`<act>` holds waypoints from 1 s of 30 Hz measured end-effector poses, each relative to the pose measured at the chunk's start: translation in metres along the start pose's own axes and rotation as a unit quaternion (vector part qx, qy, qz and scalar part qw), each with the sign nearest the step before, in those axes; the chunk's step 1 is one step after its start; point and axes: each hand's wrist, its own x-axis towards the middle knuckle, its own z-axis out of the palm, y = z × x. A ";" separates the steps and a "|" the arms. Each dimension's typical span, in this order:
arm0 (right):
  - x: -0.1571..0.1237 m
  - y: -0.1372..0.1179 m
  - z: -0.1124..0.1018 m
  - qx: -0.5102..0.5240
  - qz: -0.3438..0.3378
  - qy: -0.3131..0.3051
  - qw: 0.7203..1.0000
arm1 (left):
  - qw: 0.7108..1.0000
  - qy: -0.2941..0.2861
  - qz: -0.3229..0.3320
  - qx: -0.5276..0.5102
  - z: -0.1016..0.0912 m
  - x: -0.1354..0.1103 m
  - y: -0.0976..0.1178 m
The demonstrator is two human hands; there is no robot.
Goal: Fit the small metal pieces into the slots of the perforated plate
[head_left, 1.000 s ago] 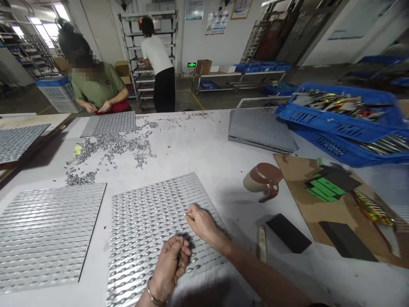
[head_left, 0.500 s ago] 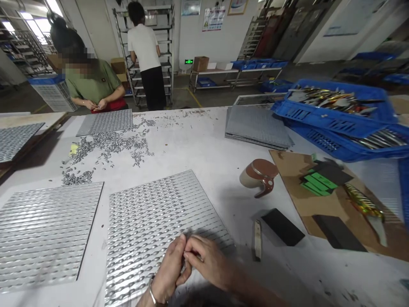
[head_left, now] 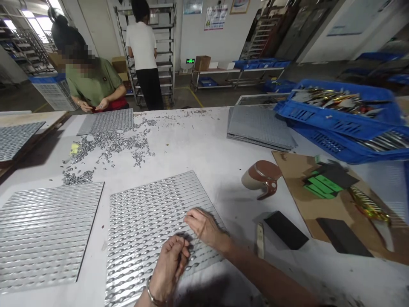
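**Status: part filled**

Left hand (head_left: 171, 260): loosely curled, contents not visible. Right hand (head_left: 203, 228): fingertips nearly together; hold, if any, cannot be told from here. Beneath both: ridged sheet (head_left: 128, 249). Metal pieces (head_left: 136, 233) line rows left of the right hand; strips past it look bare. Beyond the hands: white tabletop (head_left: 185, 145), loose pieces (head_left: 111, 143), co-worker (head_left: 92, 85), rack (head_left: 164, 55).

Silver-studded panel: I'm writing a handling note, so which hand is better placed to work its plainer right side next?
Probably the right hand: it is over the panel where studs give way to plainer rows, its forearm extending from the right. The left hand is curled farther left.
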 end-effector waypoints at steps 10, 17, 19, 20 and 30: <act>-0.008 0.007 0.000 -0.040 -0.109 -0.009 0.993 | 1.000 -0.010 0.001 -0.002 -0.001 0.005 -0.008; -0.004 0.005 0.008 0.062 0.001 0.025 0.998 | 1.000 -0.011 0.011 0.003 -0.003 0.001 -0.009; 0.000 0.005 0.010 0.045 0.028 0.008 0.999 | 1.000 -0.013 0.016 0.004 -0.003 0.001 -0.009; 0.003 0.005 0.011 0.030 0.039 -0.004 0.999 | 1.000 -0.015 0.017 0.005 -0.003 0.001 -0.010; 0.018 0.002 0.001 -0.051 0.011 -0.090 0.995 | 1.000 -0.003 0.006 -0.003 -0.007 0.004 -0.012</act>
